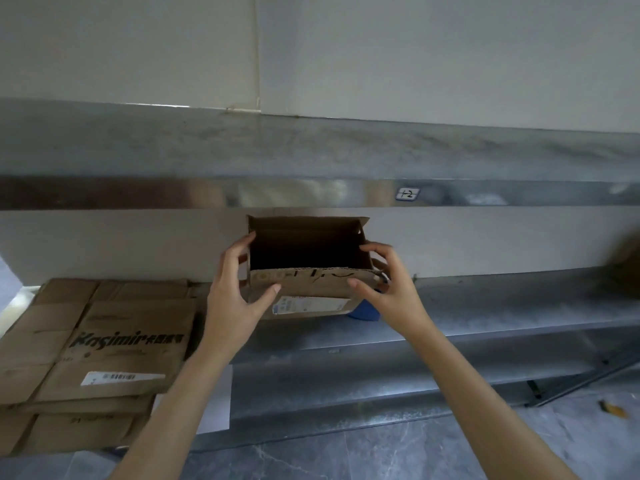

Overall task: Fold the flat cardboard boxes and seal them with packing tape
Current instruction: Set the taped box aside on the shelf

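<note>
A small brown cardboard box (311,292) stands opened into a rectangle on the steel shelf (485,306), its dark hollow facing me and a white label on its near wall. My left hand (232,296) holds the box's left end, thumb on the near wall and fingers round the left side. My right hand (388,282) grips the right end, fingers curled at the corner. A blue object (363,311), possibly the tape dispenser, peeks out behind the box under my right hand.
A stack of flat cardboard boxes (104,344), the top one printed "Kasimir", lies on the shelf at the left. A higher steel shelf edge (311,192) with a small label runs above the box. Grey tiled floor lies below.
</note>
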{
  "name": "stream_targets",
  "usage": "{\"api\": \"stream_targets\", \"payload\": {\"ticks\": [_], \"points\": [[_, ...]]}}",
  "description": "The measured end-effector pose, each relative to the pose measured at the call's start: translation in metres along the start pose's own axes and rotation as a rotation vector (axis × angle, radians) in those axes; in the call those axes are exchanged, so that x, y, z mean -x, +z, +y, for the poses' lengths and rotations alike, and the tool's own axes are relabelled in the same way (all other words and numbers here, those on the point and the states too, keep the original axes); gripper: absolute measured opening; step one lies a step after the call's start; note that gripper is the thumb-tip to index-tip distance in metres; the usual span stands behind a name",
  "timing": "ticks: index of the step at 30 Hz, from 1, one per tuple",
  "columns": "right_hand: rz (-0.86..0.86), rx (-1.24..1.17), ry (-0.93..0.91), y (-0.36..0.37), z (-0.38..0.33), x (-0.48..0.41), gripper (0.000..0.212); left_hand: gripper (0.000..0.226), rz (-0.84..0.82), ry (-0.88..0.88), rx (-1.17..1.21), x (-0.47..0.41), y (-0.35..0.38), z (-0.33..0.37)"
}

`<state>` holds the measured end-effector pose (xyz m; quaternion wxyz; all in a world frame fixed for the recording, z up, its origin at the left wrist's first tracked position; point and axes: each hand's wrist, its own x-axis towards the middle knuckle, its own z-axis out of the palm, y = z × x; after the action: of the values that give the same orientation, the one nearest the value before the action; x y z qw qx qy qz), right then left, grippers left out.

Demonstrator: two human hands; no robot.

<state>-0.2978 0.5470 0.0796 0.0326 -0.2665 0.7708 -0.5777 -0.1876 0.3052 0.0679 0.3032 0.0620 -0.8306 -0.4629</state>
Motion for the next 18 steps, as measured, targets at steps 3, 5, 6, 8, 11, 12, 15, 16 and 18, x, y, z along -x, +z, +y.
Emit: {"api": "stream_targets", "payload": {"ticks": [3, 5, 6, 8, 11, 12, 15, 16, 18], "points": [[0.033, -0.026, 0.011, -0.035, 0.004, 0.005, 0.05, 0.083, -0.03, 0.017, 0.012, -0.007, 0.03, 0.021], [0.064, -0.036, 0.013, -0.062, 0.009, 0.01, 0.05, 0.083, -0.048, 0.028, 0.024, -0.009, 0.054, 0.037], [0.08, -0.034, 0.011, -0.077, 0.012, 0.012, 0.051, 0.083, -0.058, 0.039, 0.033, -0.01, 0.067, 0.045], [0.099, -0.03, 0.012, -0.11, 0.018, 0.019, 0.051, 0.084, -0.08, 0.061, 0.054, -0.012, 0.096, 0.059], [0.126, -0.014, 0.031, -0.162, 0.03, 0.031, 0.049, 0.082, -0.117, 0.075, 0.093, -0.011, 0.145, 0.083], [0.136, -0.008, 0.037, -0.18, 0.034, 0.035, 0.049, 0.081, -0.126, 0.078, 0.105, -0.01, 0.162, 0.091], [0.17, 0.022, 0.041, -0.231, 0.047, 0.046, 0.048, 0.08, -0.148, 0.092, 0.123, -0.007, 0.211, 0.115], [0.175, 0.027, 0.05, -0.246, 0.052, 0.049, 0.048, 0.08, -0.158, 0.097, 0.127, -0.006, 0.226, 0.121], [0.19, 0.038, 0.077, -0.275, 0.063, 0.056, 0.048, 0.08, -0.187, 0.089, 0.138, -0.005, 0.255, 0.133]]}}
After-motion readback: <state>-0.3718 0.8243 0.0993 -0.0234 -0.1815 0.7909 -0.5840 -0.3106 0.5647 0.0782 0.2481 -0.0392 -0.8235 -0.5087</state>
